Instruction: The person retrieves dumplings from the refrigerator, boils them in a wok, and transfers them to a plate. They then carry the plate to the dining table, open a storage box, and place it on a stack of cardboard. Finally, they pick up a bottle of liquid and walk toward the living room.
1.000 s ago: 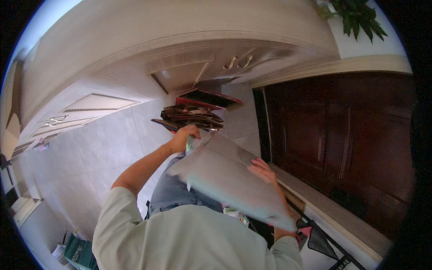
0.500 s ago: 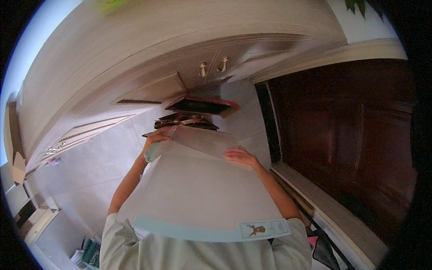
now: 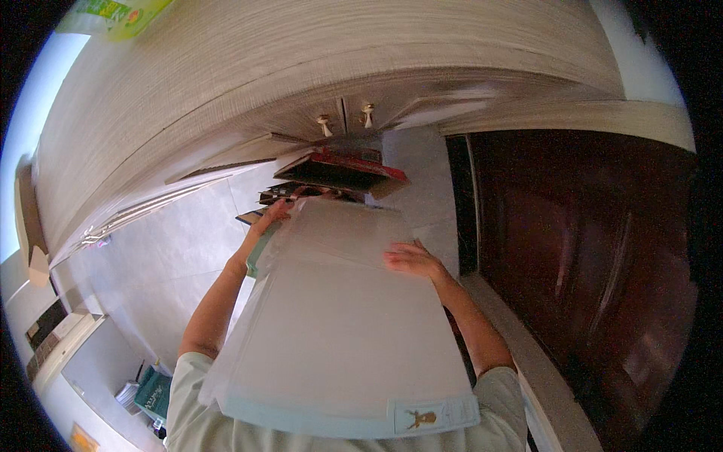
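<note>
A large white, translucent plastic panel (image 3: 346, 316) with a pale blue near edge and a small deer label lies against my front and stretches away from me. My left hand (image 3: 277, 214) grips its far left corner, where a green-tinted edge (image 3: 261, 248) shows just below. My right hand (image 3: 413, 259) rests on the panel's upper right side, with its fingers stretched flat over the surface. The thumb side of the left hand is partly hidden. Just beyond the panel's far edge stand dark paper bags (image 3: 309, 193).
An open red-edged box (image 3: 343, 172) stands beyond the bags, before a pale wooden cabinet (image 3: 301, 98) with two handles. A dark red door (image 3: 580, 279) is on the right. At the lower left is a teal bag (image 3: 156, 393); a green-yellow package (image 3: 113, 16) sits at the upper left.
The panel's far part has flattened out and its near edge has shifted lower and slightly left. Both hands have stayed on it, and the view has turned a little.
</note>
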`<state>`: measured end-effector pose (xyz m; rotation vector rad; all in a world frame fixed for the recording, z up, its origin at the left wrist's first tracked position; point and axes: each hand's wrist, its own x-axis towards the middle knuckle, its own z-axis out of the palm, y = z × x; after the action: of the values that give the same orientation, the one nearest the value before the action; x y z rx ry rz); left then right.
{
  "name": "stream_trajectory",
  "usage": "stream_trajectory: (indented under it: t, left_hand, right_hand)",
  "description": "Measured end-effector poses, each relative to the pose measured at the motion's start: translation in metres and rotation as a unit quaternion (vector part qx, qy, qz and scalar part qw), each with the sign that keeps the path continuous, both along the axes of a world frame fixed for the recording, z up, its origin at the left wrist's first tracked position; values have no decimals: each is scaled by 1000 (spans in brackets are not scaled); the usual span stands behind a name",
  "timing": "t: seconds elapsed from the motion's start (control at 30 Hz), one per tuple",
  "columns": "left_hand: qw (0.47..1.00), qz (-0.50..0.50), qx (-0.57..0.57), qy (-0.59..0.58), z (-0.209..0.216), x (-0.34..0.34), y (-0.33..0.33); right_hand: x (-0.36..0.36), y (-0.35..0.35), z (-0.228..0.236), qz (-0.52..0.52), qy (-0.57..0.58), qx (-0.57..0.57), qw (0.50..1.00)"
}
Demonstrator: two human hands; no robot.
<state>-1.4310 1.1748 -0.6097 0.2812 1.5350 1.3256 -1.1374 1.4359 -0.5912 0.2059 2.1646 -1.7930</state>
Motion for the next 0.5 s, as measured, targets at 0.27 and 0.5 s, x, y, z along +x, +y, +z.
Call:
stream_trajectory:
  t: [0.27, 0.5]
  left_hand:
    - [947, -168, -81, 263, -123, -16, -44]
    - [610, -500, -325, 522, -155, 7, 45]
  right_hand:
    - [-24, 29, -24, -56, 24, -49, 997]
    - [9, 69, 11, -356, -162, -3, 920]
